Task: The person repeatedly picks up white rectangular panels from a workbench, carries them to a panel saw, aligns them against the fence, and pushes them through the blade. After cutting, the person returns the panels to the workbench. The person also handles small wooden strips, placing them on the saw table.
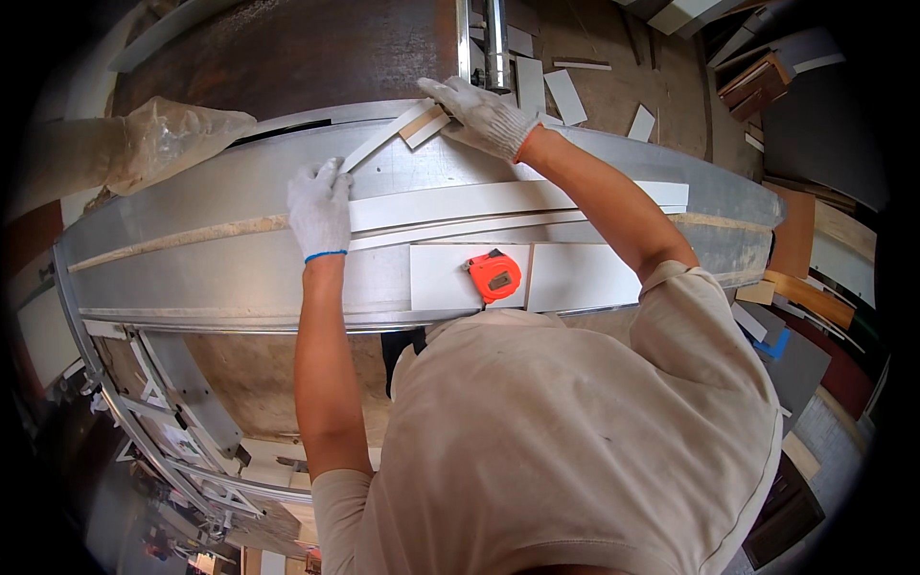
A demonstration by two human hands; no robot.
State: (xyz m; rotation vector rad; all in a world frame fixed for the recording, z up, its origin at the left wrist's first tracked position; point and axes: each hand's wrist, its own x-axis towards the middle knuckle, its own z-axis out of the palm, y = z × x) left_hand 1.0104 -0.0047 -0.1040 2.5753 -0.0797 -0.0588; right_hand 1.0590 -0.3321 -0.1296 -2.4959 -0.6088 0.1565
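A narrow white strip slants across the metal worktable between my gloved hands. My left hand, in a white glove with a blue cuff, has its fingers closed at the strip's near end. My right hand, in a white glove with an orange cuff, grips over the far end; its thumb is hidden. A short white piece with a tan middle lies against the strip by the right fingers. Long white strips lie side by side below, partly under my left hand. A red-orange tape measure sits on white boards close to my body.
A metal rail stands beyond my right hand, beside a rusty brown surface. A translucent plastic-wrapped duct is at the far left. White offcuts lie on the floor beyond, and stacked panels stand on the right.
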